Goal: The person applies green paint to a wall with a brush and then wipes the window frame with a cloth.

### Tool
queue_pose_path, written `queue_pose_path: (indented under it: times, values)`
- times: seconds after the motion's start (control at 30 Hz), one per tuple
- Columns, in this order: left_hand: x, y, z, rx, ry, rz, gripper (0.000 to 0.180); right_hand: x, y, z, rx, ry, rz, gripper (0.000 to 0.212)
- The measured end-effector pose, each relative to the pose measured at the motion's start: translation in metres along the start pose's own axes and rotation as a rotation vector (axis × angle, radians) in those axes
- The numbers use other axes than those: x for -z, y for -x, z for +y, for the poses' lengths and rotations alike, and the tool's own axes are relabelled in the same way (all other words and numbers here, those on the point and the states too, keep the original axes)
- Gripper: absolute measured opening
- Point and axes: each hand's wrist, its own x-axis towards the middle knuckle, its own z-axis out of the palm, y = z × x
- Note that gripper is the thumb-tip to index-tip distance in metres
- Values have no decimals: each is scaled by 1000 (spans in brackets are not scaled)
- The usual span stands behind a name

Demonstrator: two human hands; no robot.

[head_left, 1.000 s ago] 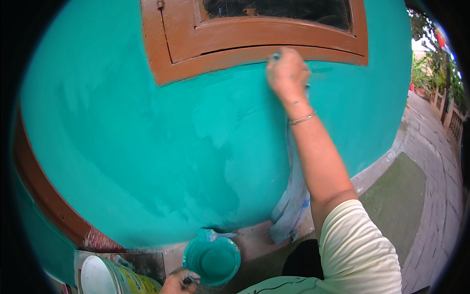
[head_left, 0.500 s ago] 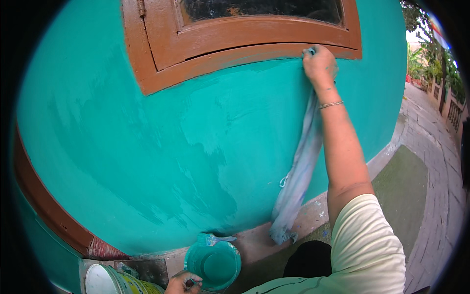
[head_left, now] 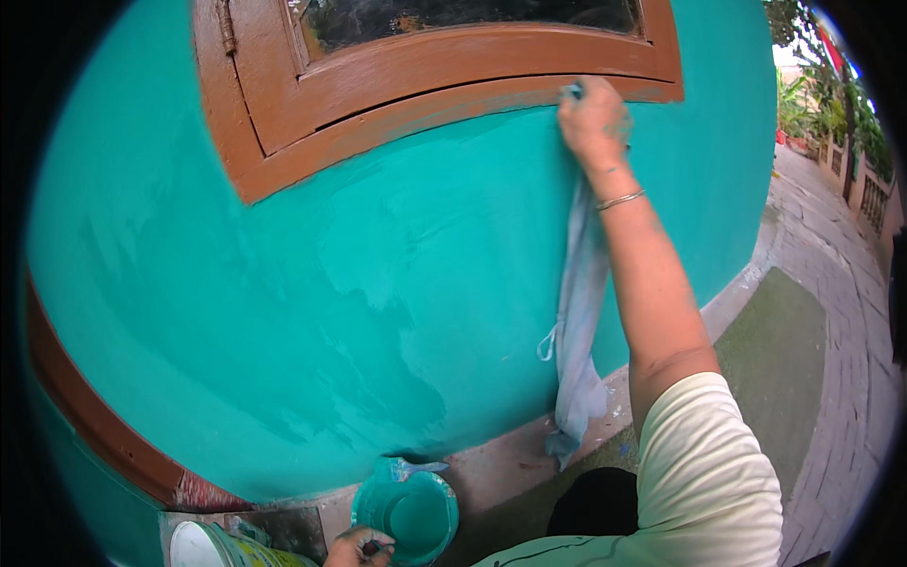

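Observation:
My right hand [head_left: 595,123], smeared with green paint, is closed on a long pale grey-blue cloth [head_left: 578,312]. It presses a bunched end against the lower edge of the brown window frame [head_left: 425,104], and the rest hangs down along the green wall [head_left: 444,236]. Low in the picture, my left hand [head_left: 359,548] has its fingers curled beside the green paint bucket [head_left: 452,515]; a small dark thing shows at the fingers, too little to name. A paintbrush [head_left: 425,467] lies across the bucket's far rim.
A white tub [head_left: 194,546] with a yellow-green label stands left of the bucket. Brown trim [head_left: 85,406] runs down the wall's left side. A ledge [head_left: 501,463] follows the wall's foot. To the right lie a green patch of ground [head_left: 770,369] and a paved path [head_left: 841,331].
My right hand, with the cloth, still sits at the frame's lower edge, slightly further left along it. The cloth's hanging end has swung right. The whole view has shifted slightly.

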Motion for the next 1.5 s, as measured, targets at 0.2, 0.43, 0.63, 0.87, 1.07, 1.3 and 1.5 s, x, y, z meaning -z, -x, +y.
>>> queue_pose_path:
  times: [0.2,0.43,0.63,0.87,1.07,1.3,1.5]
  values:
    - [-3,-2,-4,-69,9,-28,18,-1,7,-21,-24,-9,6,15]
    - [-6,-4,-3,-59,-10,-46,18,-7,39,-99,194,-135,-52,13]
    - [4,-1,-3,-85,-28,-34,17,-10,8,2,-31,2,34,13]
    - [-3,-8,3,-31,-56,-51,16,-16,48,-103,110,-167,-68,13]
    - [0,-7,5,-23,-34,-26,16,-9,31,-48,103,-82,49,18]
    - [10,3,-12,-127,-30,83,15,21,-9,25,-442,-636,-121,25]
    - [17,8,-2,-50,-37,68,13,13,-12,-9,-290,-296,22,25]
